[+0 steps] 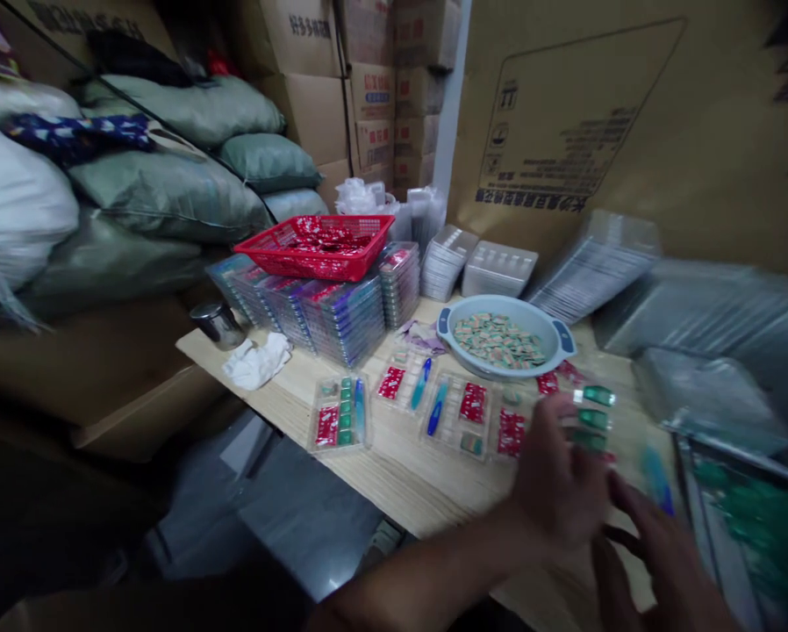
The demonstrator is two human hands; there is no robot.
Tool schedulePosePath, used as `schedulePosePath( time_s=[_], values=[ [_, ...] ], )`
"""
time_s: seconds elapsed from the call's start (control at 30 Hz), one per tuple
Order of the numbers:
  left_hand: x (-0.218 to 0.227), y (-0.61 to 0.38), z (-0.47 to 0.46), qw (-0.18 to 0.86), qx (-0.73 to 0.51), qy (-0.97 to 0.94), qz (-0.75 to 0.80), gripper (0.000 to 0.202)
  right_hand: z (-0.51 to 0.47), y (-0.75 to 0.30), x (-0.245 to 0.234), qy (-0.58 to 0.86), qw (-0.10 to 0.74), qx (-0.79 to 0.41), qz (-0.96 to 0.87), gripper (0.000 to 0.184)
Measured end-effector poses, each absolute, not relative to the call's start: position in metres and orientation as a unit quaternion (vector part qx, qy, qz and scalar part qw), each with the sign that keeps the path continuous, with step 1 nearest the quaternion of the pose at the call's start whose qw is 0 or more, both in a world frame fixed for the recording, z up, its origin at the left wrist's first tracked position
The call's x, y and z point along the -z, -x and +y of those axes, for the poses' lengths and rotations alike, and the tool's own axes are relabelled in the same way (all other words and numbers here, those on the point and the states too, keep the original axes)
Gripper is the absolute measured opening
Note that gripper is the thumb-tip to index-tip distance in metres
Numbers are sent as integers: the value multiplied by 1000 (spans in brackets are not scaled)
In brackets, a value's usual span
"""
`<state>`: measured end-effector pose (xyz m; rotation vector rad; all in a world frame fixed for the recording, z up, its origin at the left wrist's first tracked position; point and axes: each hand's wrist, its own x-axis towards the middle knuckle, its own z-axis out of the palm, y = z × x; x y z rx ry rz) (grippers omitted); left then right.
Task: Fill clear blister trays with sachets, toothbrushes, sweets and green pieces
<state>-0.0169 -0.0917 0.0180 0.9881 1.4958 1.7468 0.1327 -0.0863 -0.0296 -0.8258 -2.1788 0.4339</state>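
Observation:
My left hand [555,478] is over the right part of the wooden table, smeared by motion. Just beyond its fingers is a row of green pieces [595,417]; whether the hand grips them cannot be made out. Close beside it, my right hand [661,562] has its fingers curved and apart, with nothing visible in them. Left of the hands lie clear plastic trays with red packets and blue pens: one tray [450,448], another tray [397,404], and a tray [340,446] also holding a column of green pieces. A blurred blue pen [658,481] lies right of my hands.
A pale blue basin [447,329] holds many small packets. Behind it stand stacked clear trays [499,268]. A red basket [361,265] of packets rests on filled trays [341,325]. A metal cup [216,323] and white cloth [257,360] are left; a container of green pieces [762,518] is right.

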Motion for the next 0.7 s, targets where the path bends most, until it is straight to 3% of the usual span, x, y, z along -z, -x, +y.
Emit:
schedulePosePath(
  time_s=[0.1,0.23,0.3,0.4,0.47,0.53,0.7],
  values=[
    [-19,59,-102,346,-654,-389,549,35,-84,-125,7,312,370,-110,-868,62],
    [-36,105,-118,448,-478,-584,479,37,-73,-124,-19,291,351,-44,-889,67],
    [-51,117,-126,473,-359,-679,432,42,-67,-126,-25,271,313,-95,-905,65],
    [-72,124,-133,474,-273,-734,403,49,-59,-125,-28,255,223,-310,-888,57],
    [-79,124,-135,456,-299,-726,420,48,-55,-122,-27,268,184,-455,-829,52],
    [-77,124,-137,404,-366,-691,475,45,-52,-118,-24,299,200,-544,-758,52],
    [-43,105,-150,215,-623,-391,642,49,-57,-101,-11,410,378,-595,-579,58]
  ],
)
